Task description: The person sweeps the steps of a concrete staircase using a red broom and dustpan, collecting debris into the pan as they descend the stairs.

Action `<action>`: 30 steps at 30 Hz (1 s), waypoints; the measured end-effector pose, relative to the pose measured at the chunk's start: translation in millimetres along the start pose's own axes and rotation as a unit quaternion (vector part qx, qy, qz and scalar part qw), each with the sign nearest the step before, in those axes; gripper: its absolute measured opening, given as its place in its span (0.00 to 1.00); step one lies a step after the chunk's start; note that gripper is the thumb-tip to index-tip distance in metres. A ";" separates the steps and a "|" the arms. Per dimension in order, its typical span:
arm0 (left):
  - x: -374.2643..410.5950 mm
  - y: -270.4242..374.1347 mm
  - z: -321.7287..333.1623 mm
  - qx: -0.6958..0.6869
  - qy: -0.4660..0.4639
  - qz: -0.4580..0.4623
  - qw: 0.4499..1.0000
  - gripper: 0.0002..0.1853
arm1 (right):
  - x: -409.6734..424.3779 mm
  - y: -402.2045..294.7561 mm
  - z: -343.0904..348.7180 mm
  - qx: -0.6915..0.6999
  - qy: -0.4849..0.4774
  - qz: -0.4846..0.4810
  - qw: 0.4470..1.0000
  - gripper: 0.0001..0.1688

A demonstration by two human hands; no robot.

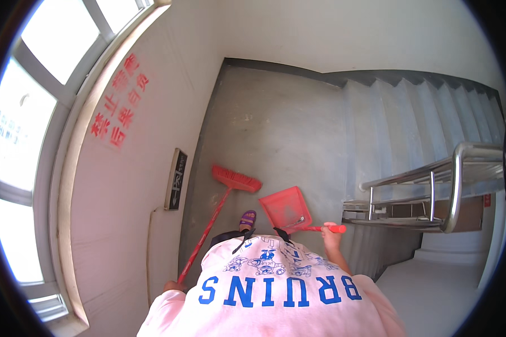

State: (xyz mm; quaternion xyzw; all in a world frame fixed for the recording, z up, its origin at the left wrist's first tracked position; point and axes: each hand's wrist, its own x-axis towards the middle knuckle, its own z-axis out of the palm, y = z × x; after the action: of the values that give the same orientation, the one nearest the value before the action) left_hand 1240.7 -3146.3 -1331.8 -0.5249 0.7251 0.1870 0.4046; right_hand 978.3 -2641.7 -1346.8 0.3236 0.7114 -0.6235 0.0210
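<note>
My left hand (pixel 174 287), low at the picture's left, grips the red handle of a broom (pixel 202 238). The broom's head (pixel 237 178) has red bristles and rests on the grey landing floor, in front of my foot. My right hand (pixel 332 238) is closed around the handle end of a red dustpan (pixel 284 204). The pan lies right of the broom head, apart from it, with its mouth towards the far left. A little grey debris (pixel 298 221) shows in the back of the pan.
A purple sandal (pixel 248 218) is on my foot between broom and dustpan. Steps (pixel 405 113) run off to the right, beside a metal handrail (pixel 455 185). Lower stairs (pixel 367 248) lie below the rail. The left wall bears red writing (pixel 120 101), a sign (pixel 176 180) and windows (pixel 21 126).
</note>
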 end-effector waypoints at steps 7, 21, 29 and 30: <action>-36.3 -30.0 7.7 0.035 0.092 0.014 0.995 0.20 | 22.1 1.8 11.8 -0.019 -0.015 0.008 1.000 0.08; 96.3 303.5 -87.9 -0.064 0.168 0.269 0.946 0.20 | -41.0 -23.7 5.7 -0.002 0.047 -0.026 0.999 0.06; 99.8 417.4 -122.4 -0.184 0.058 0.258 0.947 0.18 | -68.1 -52.3 12.9 -0.013 0.082 -0.005 0.997 0.10; 114.2 408.8 -113.0 -0.159 0.075 0.267 0.947 0.18 | -67.5 -56.0 13.8 -0.009 0.082 0.002 0.997 0.09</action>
State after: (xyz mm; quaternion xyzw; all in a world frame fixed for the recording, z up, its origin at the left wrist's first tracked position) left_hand 809.7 -3139.7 -1416.0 -0.3817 0.8278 0.3614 0.1959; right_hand 999.2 -2684.2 -1271.7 0.3752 0.7155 -0.5884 -0.0333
